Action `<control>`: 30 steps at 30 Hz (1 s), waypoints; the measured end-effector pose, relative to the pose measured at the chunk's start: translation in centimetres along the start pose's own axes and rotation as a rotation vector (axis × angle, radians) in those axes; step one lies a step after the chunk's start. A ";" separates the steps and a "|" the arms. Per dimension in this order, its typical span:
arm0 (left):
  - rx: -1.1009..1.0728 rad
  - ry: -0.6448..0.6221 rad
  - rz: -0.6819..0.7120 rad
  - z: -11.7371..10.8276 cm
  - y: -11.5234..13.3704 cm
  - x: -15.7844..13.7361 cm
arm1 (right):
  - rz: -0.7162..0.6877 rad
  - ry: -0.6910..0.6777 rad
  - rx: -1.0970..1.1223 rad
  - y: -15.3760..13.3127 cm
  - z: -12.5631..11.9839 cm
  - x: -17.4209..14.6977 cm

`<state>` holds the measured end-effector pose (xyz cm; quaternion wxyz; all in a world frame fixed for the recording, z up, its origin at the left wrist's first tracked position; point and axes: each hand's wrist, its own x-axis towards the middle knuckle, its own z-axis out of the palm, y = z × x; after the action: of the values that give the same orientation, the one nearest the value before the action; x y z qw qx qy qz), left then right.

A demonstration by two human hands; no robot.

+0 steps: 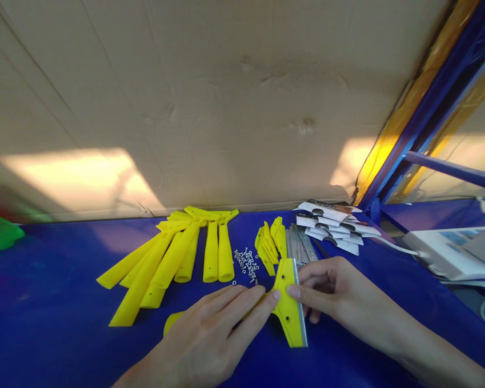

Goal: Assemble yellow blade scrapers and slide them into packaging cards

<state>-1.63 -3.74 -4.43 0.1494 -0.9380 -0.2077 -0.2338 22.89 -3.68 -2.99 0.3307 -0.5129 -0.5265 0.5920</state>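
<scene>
A yellow plastic scraper (pixel 288 307) lies across the front of the blue tabletop, with a metal blade strip along its right edge and two dark holes in its head. My left hand (pixel 210 328) is closed over its handle, and the handle's rounded end shows to the left. The fingers of my right hand (pixel 327 291) pinch the head at the blade side, thumb on top. Just behind are small screws and nuts (pixel 246 264), loose yellow head plates (pixel 272 240) and grey metal blades (pixel 300 245).
Several yellow scraper handles (pixel 173 253) are piled at the left. White printed cards or packets (pixel 331 223) are stacked at the back right. A white device (pixel 456 253) with a cable stands at the right, near a blue metal frame (pixel 412 118). Cardboard (pixel 226 118) walls off the back.
</scene>
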 end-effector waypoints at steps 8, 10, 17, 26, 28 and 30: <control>-0.022 0.072 -0.005 0.6 -0.1 -0.5 | 0.018 -0.006 0.039 -0.2 0.0 0.1; -0.022 0.063 -0.003 0.5 0.0 -0.2 | 0.013 -0.030 0.053 0.0 0.0 0.3; -0.085 0.092 -0.050 0.4 -0.2 0.6 | 0.024 -0.041 0.087 0.0 -0.1 0.6; -0.384 -0.015 -0.322 -0.8 0.3 1.0 | -0.057 0.007 0.000 -1.0 0.5 0.7; -0.542 -0.061 -0.519 -0.8 0.3 1.4 | -0.069 0.002 -0.015 -0.9 0.7 0.8; -0.624 -0.147 -0.642 -0.8 0.1 2.1 | -0.086 -0.004 -0.031 -0.8 0.9 0.9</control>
<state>-0.17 -3.45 -2.72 -0.2355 -0.8405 -0.4176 -0.2523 21.66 -2.92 -2.57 0.3468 -0.4934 -0.5579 0.5701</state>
